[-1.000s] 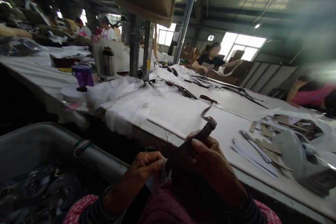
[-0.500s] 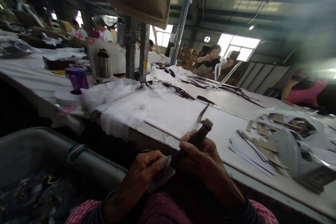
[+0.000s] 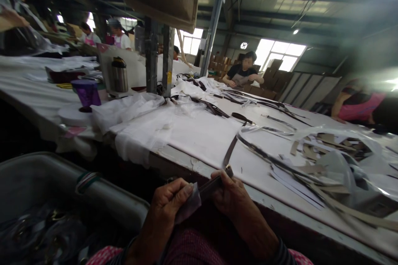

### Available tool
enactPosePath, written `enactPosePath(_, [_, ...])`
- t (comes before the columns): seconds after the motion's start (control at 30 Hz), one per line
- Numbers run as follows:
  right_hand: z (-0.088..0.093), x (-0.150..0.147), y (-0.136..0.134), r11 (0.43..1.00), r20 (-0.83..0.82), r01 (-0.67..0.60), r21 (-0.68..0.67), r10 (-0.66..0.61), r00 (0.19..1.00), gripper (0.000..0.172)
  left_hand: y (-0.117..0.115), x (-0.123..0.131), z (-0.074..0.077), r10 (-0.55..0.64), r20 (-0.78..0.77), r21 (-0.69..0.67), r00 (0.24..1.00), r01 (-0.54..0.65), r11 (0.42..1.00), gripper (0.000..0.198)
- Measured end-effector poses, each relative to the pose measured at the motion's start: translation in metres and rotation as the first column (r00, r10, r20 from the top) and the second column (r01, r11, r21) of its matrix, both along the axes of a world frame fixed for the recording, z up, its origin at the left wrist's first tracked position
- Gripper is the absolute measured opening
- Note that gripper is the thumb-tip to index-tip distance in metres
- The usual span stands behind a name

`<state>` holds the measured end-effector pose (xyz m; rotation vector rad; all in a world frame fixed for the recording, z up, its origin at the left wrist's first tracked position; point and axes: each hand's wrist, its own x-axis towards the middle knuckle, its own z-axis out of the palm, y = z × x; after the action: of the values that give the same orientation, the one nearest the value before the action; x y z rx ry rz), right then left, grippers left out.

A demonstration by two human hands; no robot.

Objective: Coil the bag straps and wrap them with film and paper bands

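My left hand (image 3: 164,207) pinches a small clear plastic sleeve (image 3: 192,203) between thumb and fingers. The end of a dark strap (image 3: 209,187) meets the sleeve's mouth; whether it sits inside, I cannot tell. Around the folded strap my right hand (image 3: 233,198) is closed, just off the table's near edge. A gold-coloured metal fitting shows above the right thumb. From there a thin dark tail (image 3: 230,150) of strap runs up over the white tabletop (image 3: 199,140).
A grey tub (image 3: 118,190) of plastic-wrapped pieces stands at the lower left. On the table are a purple cup (image 3: 86,93), a steel flask (image 3: 119,76), a clear bag of offcuts (image 3: 336,140) and a blurred long strap (image 3: 280,159). A co-worker (image 3: 245,72) stands across.
My right hand has drawn down and left with the strap, now held nearer the fitting. A long blurred strap has appeared across the table at right. The co-worker opposite has lowered their arms.
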<state>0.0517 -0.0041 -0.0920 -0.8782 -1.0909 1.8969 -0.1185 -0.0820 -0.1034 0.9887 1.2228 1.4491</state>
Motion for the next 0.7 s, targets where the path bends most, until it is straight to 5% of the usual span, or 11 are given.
enactPosePath(0.1, [0.008, 0.001, 0.001, 0.998, -0.056, 0.058, -0.028, -0.06, 0.997, 0.042, -0.003, -0.002, -0.003, -0.039, 0.023, -0.049, 0.999, 0.04, 0.998, 0.048])
enactPosePath(0.2, [0.023, 0.002, 0.001, 0.992, -0.011, 0.075, 0.099, -0.074, 0.997, 0.036, -0.002, -0.002, -0.002, -0.107, 0.06, -0.099, 0.992, 0.113, 0.989, 0.048])
enactPosePath(0.43, [0.028, -0.001, -0.009, 0.935, 0.109, -0.127, 0.332, 0.096, 0.989, 0.024, 0.008, 0.008, 0.015, -0.194, 0.134, -0.1, 0.972, 0.208, 0.973, 0.044])
enactPosePath(0.6, [0.017, -0.001, -0.014, 0.952, 0.059, -0.188, 0.242, 0.179, 0.982, 0.028, 0.011, 0.009, 0.012, -0.2, 0.113, -0.061, 0.973, 0.208, 0.976, 0.043])
enactPosePath(0.7, [0.01, 0.003, -0.002, 0.988, -0.081, -0.142, 0.058, 0.147, 0.986, 0.036, 0.009, 0.005, 0.007, -0.174, 0.067, -0.041, 0.982, 0.177, 0.983, 0.042])
